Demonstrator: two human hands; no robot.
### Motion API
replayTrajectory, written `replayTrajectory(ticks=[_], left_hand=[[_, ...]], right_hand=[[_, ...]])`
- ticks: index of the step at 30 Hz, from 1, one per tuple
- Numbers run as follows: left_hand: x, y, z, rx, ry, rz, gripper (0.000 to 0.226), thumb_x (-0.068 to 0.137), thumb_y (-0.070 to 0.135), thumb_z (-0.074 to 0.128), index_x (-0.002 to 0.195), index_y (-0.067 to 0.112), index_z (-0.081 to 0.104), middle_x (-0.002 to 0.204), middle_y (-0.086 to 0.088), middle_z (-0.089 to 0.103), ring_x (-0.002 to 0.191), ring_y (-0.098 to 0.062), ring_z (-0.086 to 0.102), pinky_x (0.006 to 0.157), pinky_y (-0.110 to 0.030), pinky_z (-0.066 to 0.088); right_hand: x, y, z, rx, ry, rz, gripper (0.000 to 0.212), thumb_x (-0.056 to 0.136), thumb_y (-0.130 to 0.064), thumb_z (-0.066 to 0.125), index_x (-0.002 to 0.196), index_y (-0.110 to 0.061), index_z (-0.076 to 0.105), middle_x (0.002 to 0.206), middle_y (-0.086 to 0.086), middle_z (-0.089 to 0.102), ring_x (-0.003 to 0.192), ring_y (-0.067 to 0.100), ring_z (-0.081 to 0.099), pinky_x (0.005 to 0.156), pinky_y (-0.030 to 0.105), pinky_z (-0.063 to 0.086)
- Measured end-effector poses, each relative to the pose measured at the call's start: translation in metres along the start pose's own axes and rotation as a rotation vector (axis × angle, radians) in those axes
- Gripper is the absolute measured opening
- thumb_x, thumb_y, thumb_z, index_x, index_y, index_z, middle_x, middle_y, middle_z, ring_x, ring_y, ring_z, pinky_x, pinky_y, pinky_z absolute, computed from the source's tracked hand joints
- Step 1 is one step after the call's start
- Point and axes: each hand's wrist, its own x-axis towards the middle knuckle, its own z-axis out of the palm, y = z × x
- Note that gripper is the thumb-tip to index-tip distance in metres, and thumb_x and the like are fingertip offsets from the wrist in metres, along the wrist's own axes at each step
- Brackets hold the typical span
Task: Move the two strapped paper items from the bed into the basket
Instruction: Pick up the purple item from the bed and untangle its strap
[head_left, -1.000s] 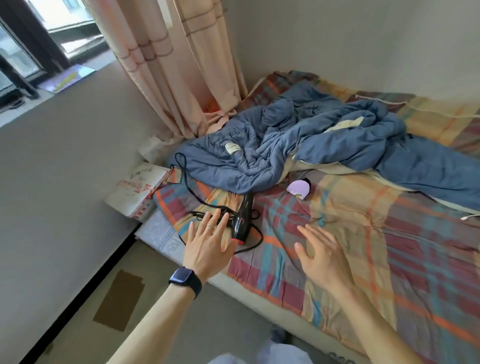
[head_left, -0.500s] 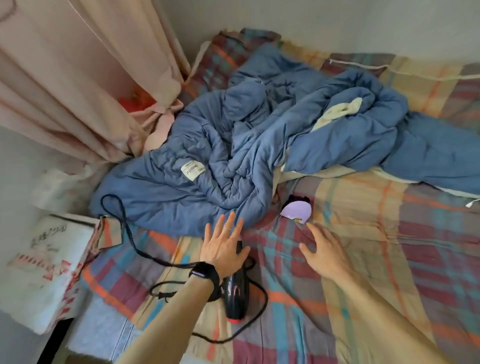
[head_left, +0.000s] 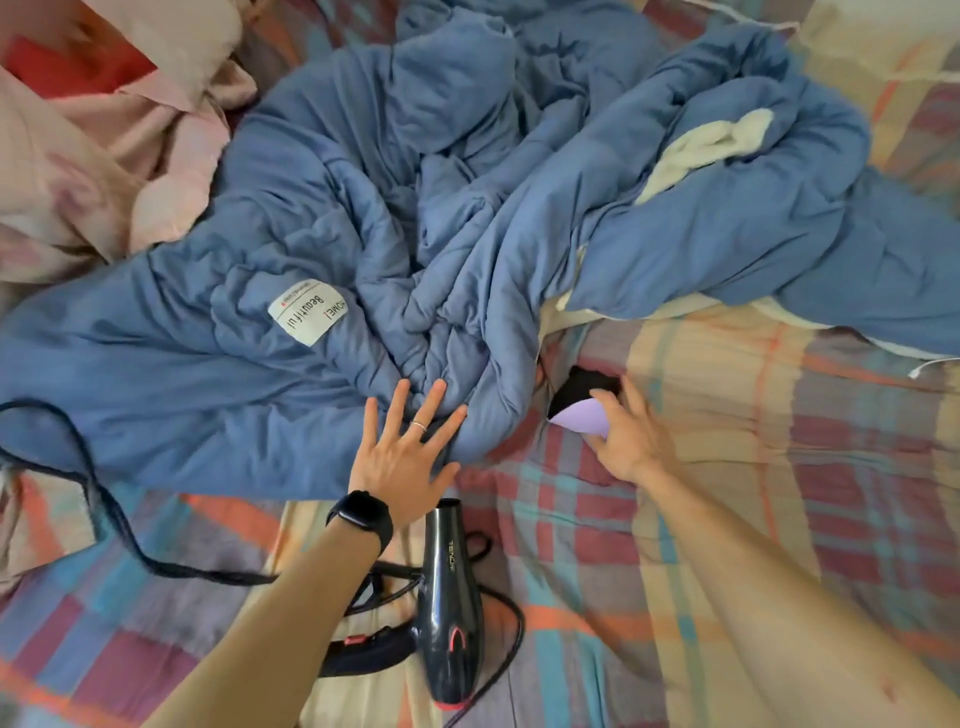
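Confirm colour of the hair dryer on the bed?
Black with red accents, hair dryer, clearest in the head view.

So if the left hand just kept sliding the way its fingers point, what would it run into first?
Probably the blue quilt: the left hand is spread open, its fingertips already at the quilt's bunched edge, though contact is hard to judge.

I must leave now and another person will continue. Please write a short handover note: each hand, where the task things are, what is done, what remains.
Left hand: open, fingers spread, lying on the edge of the blue quilt, holding nothing.
Right hand: fingers around the lilac and black item at the quilt's edge on the plaid sheet; not lifted yet.
A second strapped item is not visible; it may lie under the quilt. The basket is out of view.
Done: nothing in the basket as far as shown.
Left: lift this item, find the other, put both in.
The hair dryer lies near the left wrist.
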Motion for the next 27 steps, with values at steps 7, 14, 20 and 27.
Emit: replayTrajectory(ticks=[7,14,20,27], left_hand=[[-0.018,0.03,-0.033,-0.278,-0.086,-0.152,0.077,0.087,0.057,0.05,0.153,0.032,0.02,0.165,-0.005,0.007,0.15,-0.036,0.007,0.117,-0.06,0.015],[-0.065,0.098,-0.099,-1.14,-0.262,-0.432,0.058,0.078,0.061,0.067,0.128,0.032,0.058,0.119,0.02,0.06,0.119,-0.009,0.055,0.1,-0.028,0.045],[-0.128,0.13,-0.146,-1.292,-0.075,-0.45,0.013,0.082,0.027,0.076,0.093,0.021,0.072,0.072,0.014,0.064,0.067,-0.003,0.056,0.063,-0.017,0.043],[-0.201,0.152,-0.212,-1.263,0.184,-0.587,0.013,0.081,0.028,0.075,0.093,0.023,0.072,0.074,0.011,0.067,0.066,-0.005,0.059,0.061,-0.019,0.047]], right_hand=[[-0.065,-0.02,0.014,0.431,0.139,0.101,0.014,0.087,-0.018,0.059,0.079,-0.009,0.051,0.083,0.02,0.065,0.079,0.04,0.059,0.067,0.042,0.046],[-0.213,-0.048,-0.011,1.082,0.064,0.101,0.019,0.087,-0.025,0.068,0.072,-0.018,0.058,0.06,-0.008,0.055,0.057,0.01,0.045,0.057,0.03,0.04],[-0.305,-0.044,-0.03,0.977,0.051,-0.015,0.034,0.089,-0.029,0.066,0.07,-0.002,0.055,0.06,0.004,0.048,0.051,0.01,0.04,0.051,0.02,0.035],[-0.381,0.011,-0.064,1.201,0.088,-0.249,0.022,0.078,-0.027,0.071,0.065,-0.011,0.067,0.081,-0.001,0.062,0.076,0.009,0.059,0.076,0.028,0.044]])
